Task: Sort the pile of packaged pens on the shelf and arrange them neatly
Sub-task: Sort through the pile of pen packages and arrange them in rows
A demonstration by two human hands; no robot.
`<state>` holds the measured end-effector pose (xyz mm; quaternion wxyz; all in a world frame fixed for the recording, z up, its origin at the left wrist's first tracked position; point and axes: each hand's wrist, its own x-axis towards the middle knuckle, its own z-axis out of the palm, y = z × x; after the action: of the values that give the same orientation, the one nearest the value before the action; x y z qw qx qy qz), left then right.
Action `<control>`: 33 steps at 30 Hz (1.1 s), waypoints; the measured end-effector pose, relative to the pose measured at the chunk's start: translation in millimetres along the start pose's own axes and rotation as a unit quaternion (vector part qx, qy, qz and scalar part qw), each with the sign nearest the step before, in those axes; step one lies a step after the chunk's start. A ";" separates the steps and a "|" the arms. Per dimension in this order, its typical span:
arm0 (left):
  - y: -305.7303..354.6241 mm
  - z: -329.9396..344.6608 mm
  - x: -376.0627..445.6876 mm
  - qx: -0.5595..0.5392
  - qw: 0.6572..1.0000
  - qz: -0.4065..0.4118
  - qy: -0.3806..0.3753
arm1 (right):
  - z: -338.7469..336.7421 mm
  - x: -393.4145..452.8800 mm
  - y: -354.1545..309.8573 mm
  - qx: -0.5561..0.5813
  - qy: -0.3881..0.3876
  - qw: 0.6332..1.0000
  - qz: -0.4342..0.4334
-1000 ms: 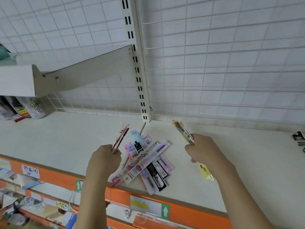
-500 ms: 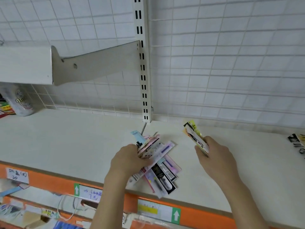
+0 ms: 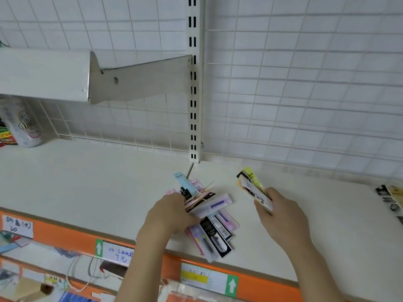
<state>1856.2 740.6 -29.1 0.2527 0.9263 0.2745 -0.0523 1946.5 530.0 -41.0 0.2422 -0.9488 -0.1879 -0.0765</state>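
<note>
Both of the person's forearms were bare up to the frame's lower edge, no sleeves showing. The left hand (image 3: 170, 216) and the right hand (image 3: 283, 216) wore no gloves, rings, watch or bands.

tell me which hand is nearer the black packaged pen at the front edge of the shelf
Left. The left hand is in the pile, just up and left of the black packaged pen. The right hand is off to the pen's right, holding a yellow pack clear of the pile.
</note>
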 end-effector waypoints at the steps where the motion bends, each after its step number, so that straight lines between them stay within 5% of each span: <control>1: 1.3 0.7 -0.5 0.009 1.000 0.002 -0.004 | 0.1 -0.1 0.3 0.000 0.001 1.000 0.000; 12: 3.0 -19.7 -20.9 -0.078 0.994 0.022 0.076 | -0.7 -4.5 -1.4 -0.012 -0.005 1.000 -0.004; 19: 4.1 -23.6 -30.1 -0.217 0.955 0.022 0.200 | -2.0 -5.5 -3.5 -0.030 -0.019 0.999 -0.018; 26: -6.8 -16.8 -27.7 -0.247 0.930 0.011 0.274 | -10.2 -0.6 -10.3 0.085 -0.013 0.996 -0.018; 33: -24.8 -18.1 -21.2 -0.305 0.917 -0.008 0.255 | -6.3 14.2 -33.3 0.115 -0.064 0.991 -0.030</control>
<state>1824.3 757.3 -19.3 0.4442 0.7838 0.3395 0.2704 1946.0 558.5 -17.8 0.3349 -0.9115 -0.2386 -0.0007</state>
